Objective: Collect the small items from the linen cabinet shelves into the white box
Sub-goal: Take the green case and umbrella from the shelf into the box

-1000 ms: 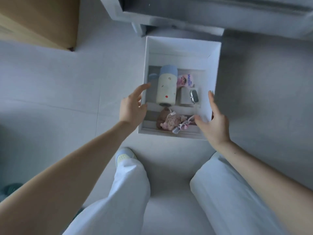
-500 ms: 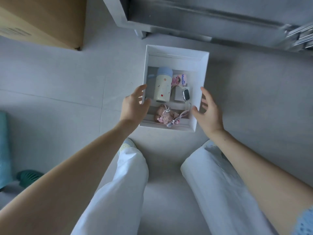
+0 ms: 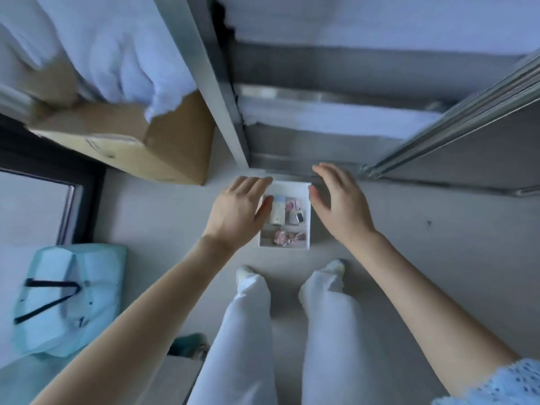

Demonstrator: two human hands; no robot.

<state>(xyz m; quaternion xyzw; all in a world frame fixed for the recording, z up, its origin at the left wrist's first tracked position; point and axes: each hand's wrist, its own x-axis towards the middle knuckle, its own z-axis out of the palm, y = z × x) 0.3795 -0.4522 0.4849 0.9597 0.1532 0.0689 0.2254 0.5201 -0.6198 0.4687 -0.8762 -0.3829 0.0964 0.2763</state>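
While hovering above box (image 3: 284,246) | left grip (image 3: 236,211), right grip (image 3: 339,206): open, empty | risk: clipping rim, tipping bottle (image 3: 277,214), spilling items | cause: hasty reach

Left hand (image 3: 238,211) and right hand (image 3: 340,207) are bare, with white trousers (image 3: 242,331), pale shoes (image 3: 336,266), light-blue openwork sleeve (image 3: 496,384).

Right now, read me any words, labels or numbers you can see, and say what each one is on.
No text can be read.
Pink packet in the white box: print too small and blurred.
Cardboard box: dark marks on its side, blurred.
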